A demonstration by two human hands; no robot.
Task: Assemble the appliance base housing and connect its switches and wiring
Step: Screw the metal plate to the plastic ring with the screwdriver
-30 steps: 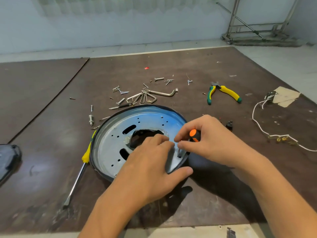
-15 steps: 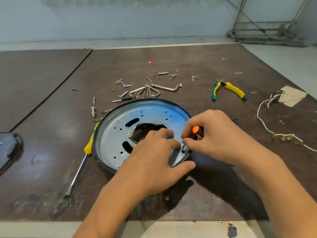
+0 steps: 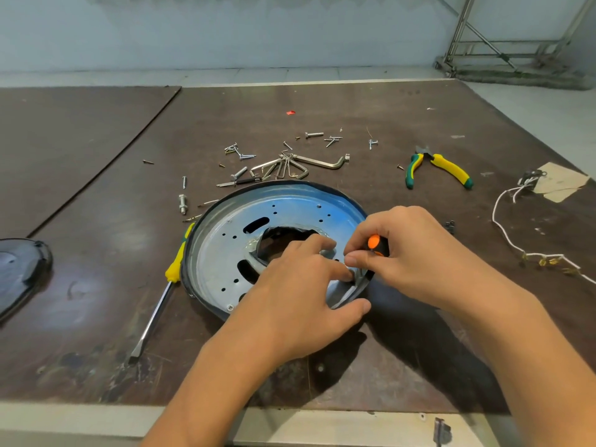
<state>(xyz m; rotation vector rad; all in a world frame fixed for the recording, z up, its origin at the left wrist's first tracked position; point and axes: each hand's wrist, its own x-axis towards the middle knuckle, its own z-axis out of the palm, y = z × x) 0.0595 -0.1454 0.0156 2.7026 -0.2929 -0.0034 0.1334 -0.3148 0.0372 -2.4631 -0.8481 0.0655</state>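
Grip of my right hand point(image 3: 416, 256) clamping the orange-capped screwdriver point(image 3: 377, 246), left hand point(image 3: 296, 291) pressing spread fingers on the base plate point(image 3: 222, 253) lying on the desk point(image 3: 96, 317), I am seemingly driving a rim screw, next needing steady downward turns.

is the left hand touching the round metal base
Touching. The head view shows the left hand lying over the round base housing, its fingers resting on the metal plate and its thumb by the near rim.
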